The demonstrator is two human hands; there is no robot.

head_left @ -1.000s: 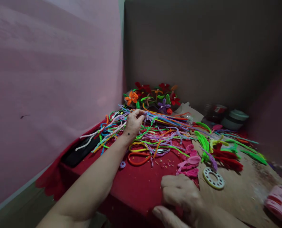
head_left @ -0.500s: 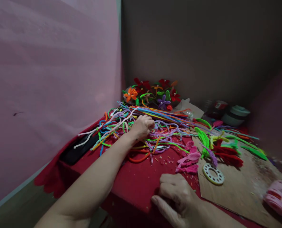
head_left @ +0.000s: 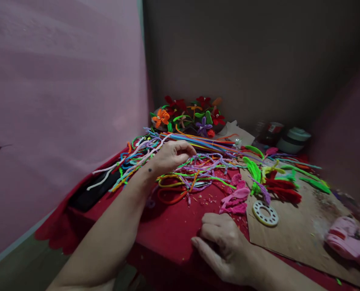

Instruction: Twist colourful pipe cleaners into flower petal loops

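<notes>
Over the heap of coloured pipe cleaners [head_left: 210, 163] hangs my left hand [head_left: 174, 153], its thumb and fingers drawn together in a pinch. Purple strands pass right by the fingertips, and whether one is between them cannot be made out. My right hand [head_left: 224, 244] rests on the red tablecloth [head_left: 168, 238] near the front edge, fingers curled in, with nothing seen in it. Just beyond it lie pink pipe-cleaner petals [head_left: 236, 198]. Scissors [head_left: 202, 184] sit half covered under the strands between my hands.
On the right a brown board [head_left: 289, 234] carries a white ring with holes [head_left: 265, 213], red and green pipe-cleaner pieces [head_left: 283, 190] and a pink glue gun [head_left: 346, 238]. Finished flowers [head_left: 186, 115] stand at the back. A black phone-like object [head_left: 92, 192] lies left; a lidded pot [head_left: 293, 140] stands back right.
My left hand has lifted and turned a little, drawing back left from the pipe cleaners; its thumb now shows. My right hand stays in place. The whole view has shifted slightly.
</notes>
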